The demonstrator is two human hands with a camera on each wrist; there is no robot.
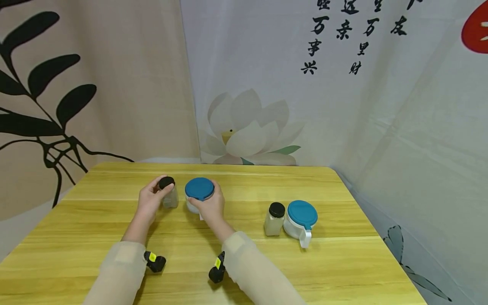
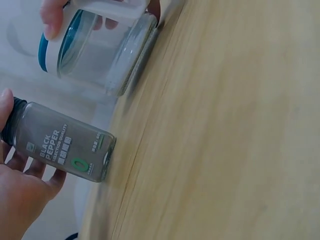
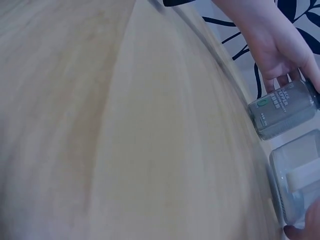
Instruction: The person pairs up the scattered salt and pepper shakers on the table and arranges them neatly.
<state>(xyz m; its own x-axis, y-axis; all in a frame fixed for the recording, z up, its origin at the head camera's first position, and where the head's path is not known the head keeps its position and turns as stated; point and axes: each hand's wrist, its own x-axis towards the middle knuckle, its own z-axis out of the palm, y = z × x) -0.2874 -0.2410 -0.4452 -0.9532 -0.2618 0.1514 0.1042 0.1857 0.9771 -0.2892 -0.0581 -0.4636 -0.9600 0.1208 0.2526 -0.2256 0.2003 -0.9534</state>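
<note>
A clear glass bottle labelled black pepper, with a black cap, stands upright near the table's back left. My left hand grips it around the cap, thumb on the near side and fingers beyond. Just to its right is a glass jar with a white collar, a white handle and a round blue lid. My right hand holds this jar around its top, thumb at the front of the lid and fingers at the right side. A small gap separates bottle and jar.
Farther right on the wooden table stand a second black-capped bottle and, close beside it, another blue-lidded jar with its white handle toward me. A printed cloth hangs behind the table's back edge.
</note>
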